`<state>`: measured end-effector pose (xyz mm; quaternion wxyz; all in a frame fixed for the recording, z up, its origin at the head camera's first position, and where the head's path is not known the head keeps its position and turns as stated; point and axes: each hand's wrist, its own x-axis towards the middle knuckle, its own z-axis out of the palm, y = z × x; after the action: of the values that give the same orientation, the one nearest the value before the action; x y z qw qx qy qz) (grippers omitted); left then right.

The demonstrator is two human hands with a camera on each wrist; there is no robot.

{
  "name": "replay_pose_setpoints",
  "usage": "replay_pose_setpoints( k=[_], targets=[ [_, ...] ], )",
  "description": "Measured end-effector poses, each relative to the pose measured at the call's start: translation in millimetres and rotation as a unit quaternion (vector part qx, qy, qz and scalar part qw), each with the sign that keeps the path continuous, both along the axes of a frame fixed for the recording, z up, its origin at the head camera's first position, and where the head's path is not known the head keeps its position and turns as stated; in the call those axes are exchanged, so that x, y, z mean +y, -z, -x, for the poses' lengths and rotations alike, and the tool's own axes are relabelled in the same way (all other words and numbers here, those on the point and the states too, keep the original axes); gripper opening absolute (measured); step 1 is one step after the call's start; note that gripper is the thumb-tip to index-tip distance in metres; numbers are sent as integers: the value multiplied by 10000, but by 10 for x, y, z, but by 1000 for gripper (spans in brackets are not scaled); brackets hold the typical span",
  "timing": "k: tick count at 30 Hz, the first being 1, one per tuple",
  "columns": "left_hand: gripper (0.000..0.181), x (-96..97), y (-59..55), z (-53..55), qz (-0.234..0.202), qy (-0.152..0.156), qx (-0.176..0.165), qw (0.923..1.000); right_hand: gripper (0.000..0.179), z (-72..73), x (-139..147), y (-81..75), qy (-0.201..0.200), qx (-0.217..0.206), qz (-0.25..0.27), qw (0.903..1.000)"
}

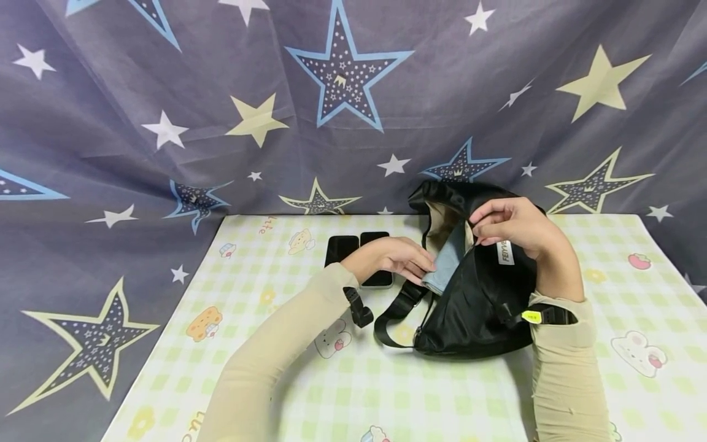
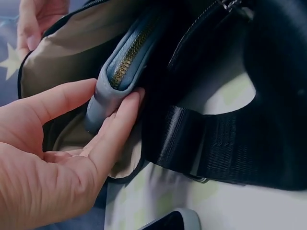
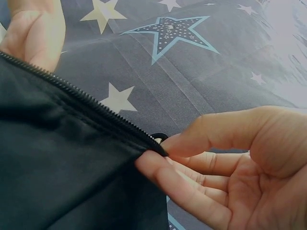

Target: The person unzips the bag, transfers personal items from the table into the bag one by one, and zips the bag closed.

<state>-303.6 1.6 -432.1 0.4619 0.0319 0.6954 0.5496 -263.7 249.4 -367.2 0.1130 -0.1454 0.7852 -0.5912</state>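
A black bag (image 1: pixel 469 325) with a beige lining lies on the table, its zipped mouth held apart. Partway inside that mouth is a light blue wallet (image 1: pixel 448 261) with a gold-toothed zipper, clearest in the left wrist view. My left hand (image 1: pixel 394 256) pinches the wallet's near end between thumb and fingers. With thumb and fingertips, my right hand (image 1: pixel 516 227) pinches the bag's zippered edge; the right wrist view shows that zipper (image 3: pixel 91 98) stretched taut. The wallet's far end is hidden in the bag.
Two dark-screened phones (image 1: pixel 339 247) lie side by side left of the bag, partly behind my left wrist. A black strap (image 1: pixel 389 319) loops from the bag's left side. The checked tablecloth (image 1: pixel 436 399) meets a star-patterned curtain (image 1: pixel 193 123) at the back.
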Motion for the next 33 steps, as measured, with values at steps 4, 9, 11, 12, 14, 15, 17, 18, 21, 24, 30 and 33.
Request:
replay_pose_setpoints(
  k=[4,9,11,12,14,15,17,18,21,24,30,33],
  targets=[
    [48,43,-9,27,158,38,92,9998,15,4,-3,-3,-16,27,15,10000],
    [42,97,-32,-9,98,88,84,9999,18,7,-26,-12,-37,63,-6,10000],
    [38,122,-41,-32,119,77,88,9999,19,7,-32,-14,-36,48,-24,10000],
    [36,136,-45,-43,129,62,84,9999,19,6,-34,-15,-34,36,-33,10000],
    [28,170,-46,-62,108,17,88,9999,20,3,-32,-14,-20,17,-45,10000],
    [24,190,-43,-71,88,-12,87,9999,19,0,-29,-12,-9,13,-52,10000],
    [16,237,-31,-86,42,-28,97,9999,20,-5,-25,-10,2,12,-56,10000],
    [13,264,-21,-94,15,-34,85,10000,20,-8,-23,-9,5,15,-56,10000],
    [17,338,5,-119,-43,-10,100,9999,20,-12,-21,-12,2,30,-74,10000],
    [25,387,12,-138,-12,81,95,9999,21,-13,-22,-12,-5,24,-98,9999],
    [30,450,-11,-155,333,292,306,9986,20,-24,-13,-20,-15,51,-66,10000],
    [30,483,1,-165,532,345,351,9974,19,-28,-8,-17,-39,76,-20,10000]
  ],
)
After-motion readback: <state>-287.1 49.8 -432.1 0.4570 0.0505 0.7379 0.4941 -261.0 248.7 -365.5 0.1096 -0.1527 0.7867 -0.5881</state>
